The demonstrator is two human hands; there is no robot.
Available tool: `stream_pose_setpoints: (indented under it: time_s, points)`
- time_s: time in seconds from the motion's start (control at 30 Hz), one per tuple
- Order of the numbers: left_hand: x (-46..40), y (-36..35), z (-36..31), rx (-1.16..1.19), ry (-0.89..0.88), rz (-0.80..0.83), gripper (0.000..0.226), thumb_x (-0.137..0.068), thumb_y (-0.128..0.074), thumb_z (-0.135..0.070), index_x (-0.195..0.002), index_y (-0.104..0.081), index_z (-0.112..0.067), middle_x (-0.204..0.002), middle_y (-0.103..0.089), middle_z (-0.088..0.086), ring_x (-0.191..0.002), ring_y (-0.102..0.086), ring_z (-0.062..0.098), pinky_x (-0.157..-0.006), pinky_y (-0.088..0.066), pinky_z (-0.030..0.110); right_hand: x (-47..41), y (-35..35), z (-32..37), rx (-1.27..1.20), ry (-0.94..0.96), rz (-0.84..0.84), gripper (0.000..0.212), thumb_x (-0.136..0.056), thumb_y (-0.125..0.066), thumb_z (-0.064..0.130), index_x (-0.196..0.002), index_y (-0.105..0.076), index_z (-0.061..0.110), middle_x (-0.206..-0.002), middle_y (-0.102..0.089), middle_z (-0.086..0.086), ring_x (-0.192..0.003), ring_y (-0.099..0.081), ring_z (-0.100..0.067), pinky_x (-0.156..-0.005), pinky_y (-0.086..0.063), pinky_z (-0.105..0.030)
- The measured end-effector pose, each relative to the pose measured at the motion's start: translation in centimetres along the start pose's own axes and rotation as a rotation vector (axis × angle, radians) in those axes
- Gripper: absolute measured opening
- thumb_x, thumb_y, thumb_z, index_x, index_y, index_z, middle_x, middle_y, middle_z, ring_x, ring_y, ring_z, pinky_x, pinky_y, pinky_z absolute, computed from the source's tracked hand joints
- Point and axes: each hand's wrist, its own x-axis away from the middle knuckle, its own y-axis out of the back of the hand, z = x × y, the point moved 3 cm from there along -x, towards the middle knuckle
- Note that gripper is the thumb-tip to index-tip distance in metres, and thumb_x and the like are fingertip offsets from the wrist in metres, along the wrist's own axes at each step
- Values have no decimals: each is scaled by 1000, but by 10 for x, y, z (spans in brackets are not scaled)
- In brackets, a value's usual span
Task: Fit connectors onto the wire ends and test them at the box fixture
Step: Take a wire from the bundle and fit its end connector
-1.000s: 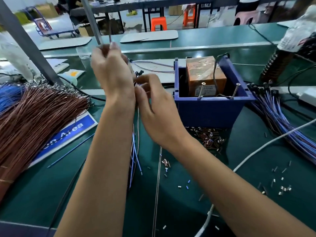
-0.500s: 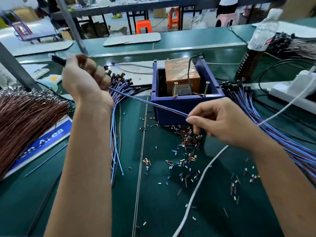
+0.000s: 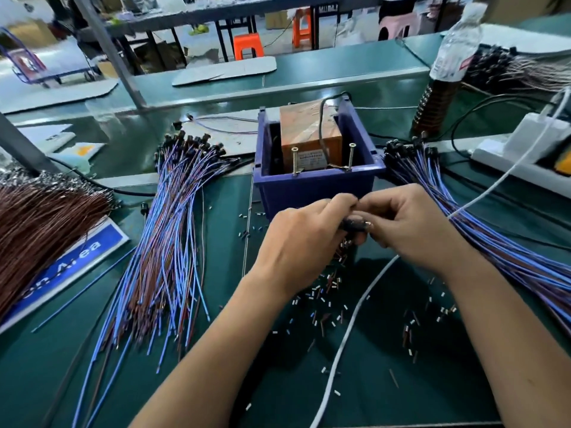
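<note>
Black connector (image 3: 355, 225) is pinched between left hand (image 3: 304, 242) and right hand (image 3: 411, 225), fingers curled together on it, just before the blue box (image 3: 318, 188). Step judged: fitting. Next, contact with the box's screws (image 3: 323, 160) is called for.

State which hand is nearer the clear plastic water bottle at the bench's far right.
Right. The right hand is below-left of the clear plastic water bottle; the left hand sits further left, beyond it.
</note>
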Motion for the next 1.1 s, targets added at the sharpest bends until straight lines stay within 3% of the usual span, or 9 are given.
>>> stream_pose_setpoints:
  time_s: [0.2, 0.43, 0.6, 0.7, 0.77, 0.87, 0.93, 1.03, 1.1]
  points:
    - [11, 0, 24, 1, 76, -152, 32, -108, -50, -30, -93, -68, -8, -82, -64, 4, -73, -61, 35, -60, -50, 48, 1, 10, -14, -113, -118, -209, 9, -91, -79, 23, -83, -80, 20, -69, -75, -9, -48, -51, -13, -41, -39, -19]
    - [12, -10, 18, 198, 97, -204, 13, -102, -59, -18, -100, -70, -11, -88, -69, -1, -78, -64, 24, -67, -50, 42, 0, -9, -19, -80, -84, -194, 10, -94, -77, 23, -84, -78, 20, -59, -70, -2, -43, -53, -10, -39, -41, -20]
    - [14, -10, 26, 278, 134, -276, 18, -90, -53, -17, -89, -70, -11, -77, -66, -4, -71, -60, 16, -65, -48, 36, -2, -16, -22, -97, -93, -244, 17, -93, -78, 29, -82, -78, 17, -66, -74, -8, -47, -58, -12, -39, -45, -23]
    - [13, -9, 27, 342, 143, -268, 17, -83, -54, -7, -86, -70, -11, -72, -64, -9, -67, -59, 10, -62, -45, 26, -1, -18, -20, -126, -74, -228, 20, -90, -77, 37, -82, -77, 19, -65, -72, -8, -47, -58, -12, -40, -45, -23]
    - [13, -7, 29, 373, 152, -264, 22, -79, -56, 4, -85, -71, -11, -70, -63, -11, -65, -59, 8, -61, -45, 23, 0, -18, -19, -139, -52, -219, 18, -92, -76, 34, -81, -76, 20, -64, -70, -8, -47, -58, -13, -40, -45, -23]
    - [15, 0, 42, 461, 235, -346, 22, -85, -63, 10, -82, -71, -10, -66, -66, -7, -61, -60, 5, -58, -47, 23, 2, -3, -20, -176, -6, -340, 19, -98, -73, 25, -80, -75, 19, -63, -68, -8, -46, -56, -15, -39, -44, -23]
    - [17, 3, 51, 570, 310, -421, 13, -93, -68, -1, -83, -72, -8, -66, -68, -4, -57, -56, 5, -57, -44, 21, 3, 2, -19, -194, 14, -386, 19, -96, -74, 27, -81, -74, 17, -64, -69, -9, -47, -56, -17, -40, -45, -24]
    - [16, 2, 49, 706, 389, -470, 20, -97, -67, -26, -85, -73, -12, -68, -71, -1, -49, -46, 9, -51, -37, 24, 2, -16, -15, -224, -6, -312, 15, -87, -79, 31, -95, -78, 18, -70, -72, -11, -47, -56, -16, -39, -45, -25]
    - [14, -1, 44, 773, 413, -482, 22, -97, -66, -32, -86, -73, -14, -67, -71, -4, -47, -45, 5, -50, -36, 20, 0, -35, -12, -286, 5, -286, 18, -89, -79, 26, -106, -79, 20, -73, -73, -13, -47, -53, -15, -38, -43, -25]
